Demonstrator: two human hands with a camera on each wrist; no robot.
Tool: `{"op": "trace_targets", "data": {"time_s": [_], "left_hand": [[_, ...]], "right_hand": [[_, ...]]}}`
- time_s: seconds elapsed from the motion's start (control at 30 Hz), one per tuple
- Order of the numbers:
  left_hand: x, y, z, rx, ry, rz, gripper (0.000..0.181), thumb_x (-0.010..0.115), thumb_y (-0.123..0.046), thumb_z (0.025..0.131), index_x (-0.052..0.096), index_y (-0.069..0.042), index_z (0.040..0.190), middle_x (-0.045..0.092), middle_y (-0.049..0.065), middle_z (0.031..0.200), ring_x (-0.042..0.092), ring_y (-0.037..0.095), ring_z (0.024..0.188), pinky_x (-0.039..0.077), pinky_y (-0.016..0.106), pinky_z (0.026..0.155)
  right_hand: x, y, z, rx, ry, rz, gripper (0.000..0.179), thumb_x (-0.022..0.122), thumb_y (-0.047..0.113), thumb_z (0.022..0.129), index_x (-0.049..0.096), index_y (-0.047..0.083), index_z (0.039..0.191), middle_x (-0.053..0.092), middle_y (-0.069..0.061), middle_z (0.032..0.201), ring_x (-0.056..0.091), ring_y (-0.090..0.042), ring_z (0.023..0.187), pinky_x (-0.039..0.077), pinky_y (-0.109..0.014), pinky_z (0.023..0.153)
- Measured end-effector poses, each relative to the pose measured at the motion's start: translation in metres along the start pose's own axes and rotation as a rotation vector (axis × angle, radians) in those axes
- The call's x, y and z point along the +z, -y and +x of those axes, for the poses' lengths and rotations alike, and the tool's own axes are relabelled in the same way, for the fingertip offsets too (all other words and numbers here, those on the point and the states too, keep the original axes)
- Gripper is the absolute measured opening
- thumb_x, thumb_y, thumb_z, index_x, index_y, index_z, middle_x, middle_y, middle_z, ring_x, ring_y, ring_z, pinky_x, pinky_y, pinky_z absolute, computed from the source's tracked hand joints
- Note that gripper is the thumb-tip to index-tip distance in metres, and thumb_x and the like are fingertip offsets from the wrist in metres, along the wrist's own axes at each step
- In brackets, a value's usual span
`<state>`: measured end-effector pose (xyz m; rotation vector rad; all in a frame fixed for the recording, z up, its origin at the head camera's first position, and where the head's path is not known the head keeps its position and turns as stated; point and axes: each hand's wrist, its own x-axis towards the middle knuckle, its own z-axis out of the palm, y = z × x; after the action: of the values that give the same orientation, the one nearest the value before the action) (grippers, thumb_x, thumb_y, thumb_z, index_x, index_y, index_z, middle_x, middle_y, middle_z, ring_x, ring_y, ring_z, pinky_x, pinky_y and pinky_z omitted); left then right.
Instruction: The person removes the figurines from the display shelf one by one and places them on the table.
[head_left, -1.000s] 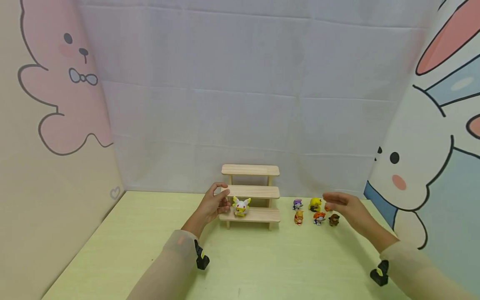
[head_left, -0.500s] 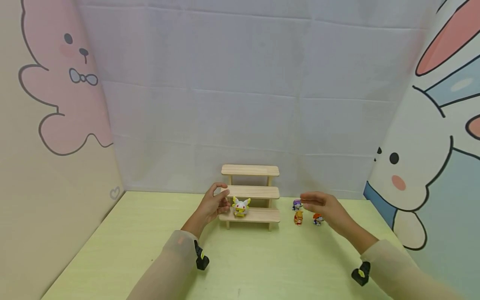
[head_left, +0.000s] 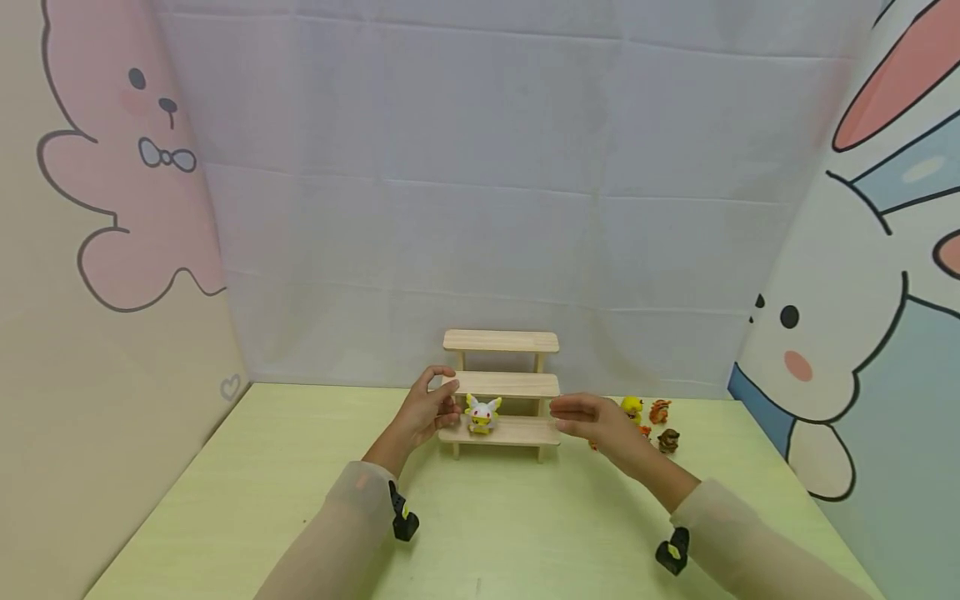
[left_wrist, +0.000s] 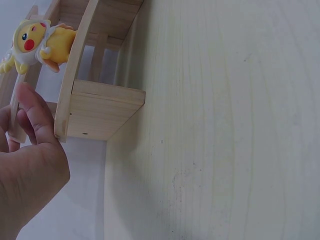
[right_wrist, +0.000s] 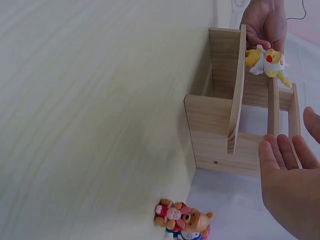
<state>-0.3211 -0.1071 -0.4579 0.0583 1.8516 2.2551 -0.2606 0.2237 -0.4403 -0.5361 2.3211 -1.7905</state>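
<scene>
A three-step wooden display shelf (head_left: 517,429) stands on the table. On the left of its lowest step sits a yellow figurine in a white hood (head_left: 482,415). My left hand (head_left: 427,408) grips the shelf's left end with curved fingers, near the middle board. At the right end, my right hand (head_left: 600,425) is held with straight fingers and holds nothing. In the right wrist view its fingertips appear close to the shelf boards; contact cannot be told. A bear figurine (right_wrist: 195,220) lies below that hand in the same view, partly covering another figurine.
Right of the shelf stand several small figurines: a yellow one (head_left: 632,407), an orange one (head_left: 660,411) and a brown one (head_left: 668,440). Others are partly or wholly hidden by my right hand. A pale curtain (head_left: 480,208) hangs behind the table (head_left: 480,525).
My right hand has moved left, from over the figurines to the shelf's right end, uncovering the figurines on the right. My left hand and the hooded figurine have stayed in place.
</scene>
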Motion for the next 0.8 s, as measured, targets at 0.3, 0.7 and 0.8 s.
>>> {"op": "trace_targets", "data": {"time_s": [0.3,0.7,0.8], "left_hand": [[0.001,0.000,0.001,-0.006,-0.006,0.001,0.028,0.059,-0.020,0.108,0.049,-0.017,0.133,0.054,0.001,0.071,0.065,0.014,0.060,0.057,0.022,0.054],[0.002,0.000,-0.001,-0.002,0.008,-0.019,0.029,0.058,-0.019,0.108,0.048,-0.015,0.135,0.054,0.002,0.072,0.065,0.015,0.061,0.057,0.021,0.055],[0.002,-0.001,-0.001,-0.003,0.007,-0.019,0.030,0.059,-0.019,0.108,0.048,-0.015,0.135,0.054,0.002,0.072,0.065,0.015,0.061,0.057,0.021,0.055]], "right_hand": [[0.029,-0.006,0.014,0.004,0.031,0.021,0.044,0.069,0.011,0.100,0.058,-0.005,0.140,0.059,-0.024,0.142,0.059,-0.038,0.131,0.055,-0.027,0.101],[0.053,-0.011,0.029,0.014,0.051,0.066,0.050,0.072,0.013,0.099,0.056,-0.004,0.143,0.058,-0.023,0.144,0.059,-0.037,0.132,0.055,-0.036,0.103],[0.059,-0.011,0.033,0.002,0.049,0.069,0.050,0.071,0.013,0.099,0.055,-0.004,0.143,0.058,-0.023,0.144,0.057,-0.038,0.133,0.054,-0.037,0.105]]}}
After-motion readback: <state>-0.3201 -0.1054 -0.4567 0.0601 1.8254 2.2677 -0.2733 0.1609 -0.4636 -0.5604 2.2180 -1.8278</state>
